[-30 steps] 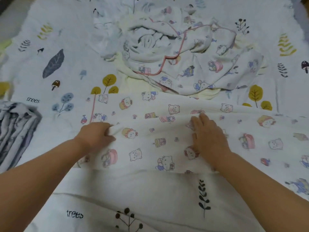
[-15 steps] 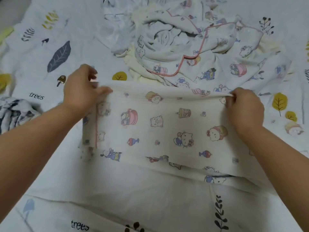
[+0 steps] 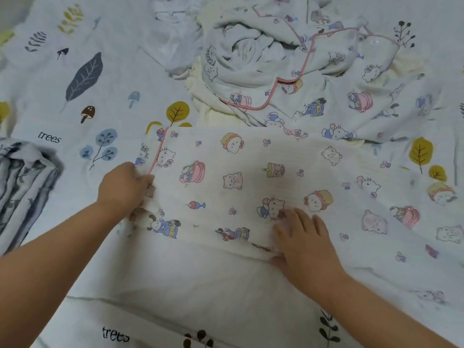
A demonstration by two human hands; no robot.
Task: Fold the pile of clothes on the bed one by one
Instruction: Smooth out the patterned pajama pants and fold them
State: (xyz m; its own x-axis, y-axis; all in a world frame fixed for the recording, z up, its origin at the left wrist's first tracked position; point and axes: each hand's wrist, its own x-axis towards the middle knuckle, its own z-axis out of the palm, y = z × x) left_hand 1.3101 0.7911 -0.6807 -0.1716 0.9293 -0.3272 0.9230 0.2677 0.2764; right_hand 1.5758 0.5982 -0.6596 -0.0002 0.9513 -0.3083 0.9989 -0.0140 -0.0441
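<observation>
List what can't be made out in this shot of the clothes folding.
- Head view: left hand fingertips, tucked under the cartoon-print garment.
- Garment's right end, cut off by the frame edge.
- Contents of the unfolded pile, buried under its top layer.
- Striped folded garment, cut off at left.

Both forearms bare to frame edge, no sleeves showing. Left hand (image 3: 124, 188) & right hand (image 3: 305, 243): nothing worn. Short unpainted nails on right hand.

Single head-worn wide-angle view, looking forward and steeply down onto the bed (image 3: 75, 71) from close range. Both forearms enter from the bottom edge; edges show wide-angle distortion. No second view to overlap.
</observation>
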